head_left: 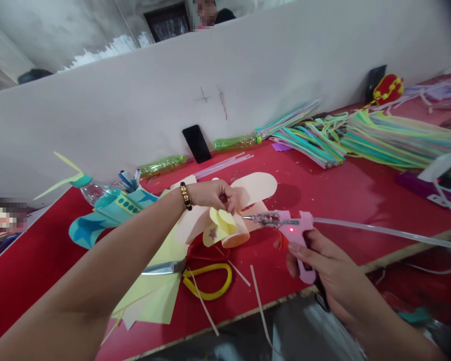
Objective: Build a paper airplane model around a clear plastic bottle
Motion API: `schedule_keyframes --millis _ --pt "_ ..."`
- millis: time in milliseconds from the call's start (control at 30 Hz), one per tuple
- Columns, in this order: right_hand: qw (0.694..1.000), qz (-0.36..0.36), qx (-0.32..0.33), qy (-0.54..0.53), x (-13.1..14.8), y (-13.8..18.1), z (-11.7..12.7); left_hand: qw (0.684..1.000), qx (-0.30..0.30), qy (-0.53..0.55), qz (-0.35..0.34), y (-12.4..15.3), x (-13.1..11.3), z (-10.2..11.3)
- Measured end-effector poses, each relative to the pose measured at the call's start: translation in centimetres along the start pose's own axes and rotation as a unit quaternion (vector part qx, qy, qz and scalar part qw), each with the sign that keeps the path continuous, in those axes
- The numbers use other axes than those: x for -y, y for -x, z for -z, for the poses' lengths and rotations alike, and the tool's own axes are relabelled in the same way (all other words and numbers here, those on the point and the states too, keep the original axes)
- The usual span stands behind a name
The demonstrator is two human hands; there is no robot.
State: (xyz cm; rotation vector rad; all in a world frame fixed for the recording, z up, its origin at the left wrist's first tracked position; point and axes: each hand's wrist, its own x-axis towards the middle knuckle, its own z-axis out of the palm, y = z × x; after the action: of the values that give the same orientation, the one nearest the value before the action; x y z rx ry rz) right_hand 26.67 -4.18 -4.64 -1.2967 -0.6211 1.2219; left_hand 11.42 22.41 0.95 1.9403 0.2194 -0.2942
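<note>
My left hand [212,196], with a black and gold bead bracelet [186,195] on its wrist, pinches a small foam craft piece [223,229] from above. The piece has pale yellow foam petals, a dark star and an orange curled band. My right hand [323,273] grips a pink hot glue gun [295,233], its red light lit. The gun's metal nozzle points left, its tip close to the piece, with no contact that I can tell. A clear rod [391,233] runs from the gun to the right edge. Below my left forearm lie yellow-handled scissors [206,282] on pale yellow foam sheets [154,293].
The red-topped table [334,200] holds a peach foam cutout [254,188], a teal foam piece [113,218], plastic bottles [236,143], a black phone [196,144] and heaped coloured straws [394,140]. A white wall [97,115] borders its far side. A person [206,12] shows beyond it.
</note>
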Motion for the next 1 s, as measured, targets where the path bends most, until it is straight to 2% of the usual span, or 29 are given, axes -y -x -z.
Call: schedule_keyframes --millis 233,600,1000 --pt "1.000 -0.007 0.022 0.018 0.8 -0.9 -0.4 0.998 -0.058 -0.011 0.038 0.4 -0.2 -0.4" --pt "0.999 -0.010 0.029 -0.009 0.8 -1.1 -1.1 0.998 -0.031 -0.047 -0.026 0.3 -0.1 -0.1" --pt "0.998 -0.035 0.039 -0.031 1.6 -1.7 -1.8 0.997 -0.055 -0.055 -0.024 0.2 0.0 -0.5"
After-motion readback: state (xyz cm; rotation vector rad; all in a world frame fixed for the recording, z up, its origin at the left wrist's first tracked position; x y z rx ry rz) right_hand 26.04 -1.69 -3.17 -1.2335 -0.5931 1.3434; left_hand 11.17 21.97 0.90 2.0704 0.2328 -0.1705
